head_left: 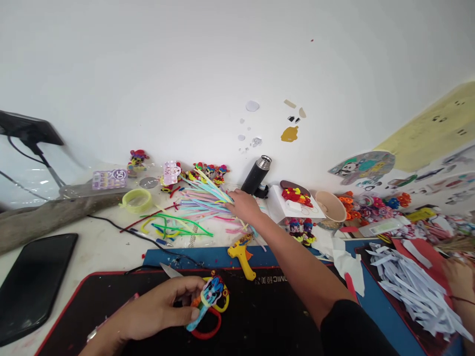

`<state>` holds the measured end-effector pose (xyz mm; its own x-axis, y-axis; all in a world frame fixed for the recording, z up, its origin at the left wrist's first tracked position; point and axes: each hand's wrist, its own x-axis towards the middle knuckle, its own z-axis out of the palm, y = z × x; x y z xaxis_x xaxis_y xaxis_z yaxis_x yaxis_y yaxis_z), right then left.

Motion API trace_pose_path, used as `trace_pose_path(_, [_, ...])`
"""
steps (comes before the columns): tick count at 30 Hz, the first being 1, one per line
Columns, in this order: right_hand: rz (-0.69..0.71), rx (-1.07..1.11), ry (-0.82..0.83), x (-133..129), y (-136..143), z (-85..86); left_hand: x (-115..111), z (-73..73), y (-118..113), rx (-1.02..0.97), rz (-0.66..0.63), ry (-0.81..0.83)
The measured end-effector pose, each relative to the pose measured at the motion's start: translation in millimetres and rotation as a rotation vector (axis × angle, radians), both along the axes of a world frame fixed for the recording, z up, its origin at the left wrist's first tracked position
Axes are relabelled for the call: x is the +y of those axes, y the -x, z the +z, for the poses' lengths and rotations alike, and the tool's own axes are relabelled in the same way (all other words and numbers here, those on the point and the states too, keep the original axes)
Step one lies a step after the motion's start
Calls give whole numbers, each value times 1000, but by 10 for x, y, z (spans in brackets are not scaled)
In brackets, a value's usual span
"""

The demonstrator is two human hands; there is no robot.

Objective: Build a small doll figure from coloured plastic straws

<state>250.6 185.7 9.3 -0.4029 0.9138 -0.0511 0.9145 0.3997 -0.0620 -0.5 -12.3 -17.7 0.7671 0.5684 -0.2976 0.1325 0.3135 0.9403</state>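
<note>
My left hand (168,306) is closed around a small pipe-cleaner doll (211,292) with a blue-and-white painted face, holding it over the black mat. Under the doll lie scissors (206,324) with red and yellow handle loops, one blade tip poking out past my knuckles. My right hand (243,205) reaches forward, its fingers closed on the right end of a loose bundle of pastel pipe cleaners (200,198). Green and yellow pipe cleaners (185,225) lie just in front of that bundle. A yellow glue gun (243,257) rests below my right forearm.
Behind the bundle stand several finished dolls (210,172) and a leaning black thermos (257,175). A white box (278,202), a beige bowl (330,206) and white paper strips (411,287) are on the right. A tablet (35,282) lies left; another person's hand (460,277) shows far right.
</note>
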Motion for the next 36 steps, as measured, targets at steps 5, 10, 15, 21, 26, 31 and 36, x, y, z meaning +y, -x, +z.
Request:
trace_pose_path(5, [89, -1, 81, -15, -44, -26, 0, -9, -10, 9, -3, -4])
trace_pose_path(10, [76, -6, 78, -2, 3, -145, -1, -49, -1, 5, 2, -12])
trace_pose_path(15, [65, 28, 91, 79, 26, -107, -11, -34, -8, 17, 13, -16])
trace_pose_path(21, [106, 106, 123, 146, -22, 150, -1, 6, -53, -7, 8, -6])
trace_pose_path(26, [214, 321, 282, 205, -25, 307, 5, 5, -46, 15, 11, -13])
trace_pose_path(31, [200, 227, 341, 195, -23, 232, 0, 1, -51, 25, 18, -4])
trace_pose_path(36, [102, 201, 232, 149, -95, 89, -6, 15, -56, 29, 23, -9])
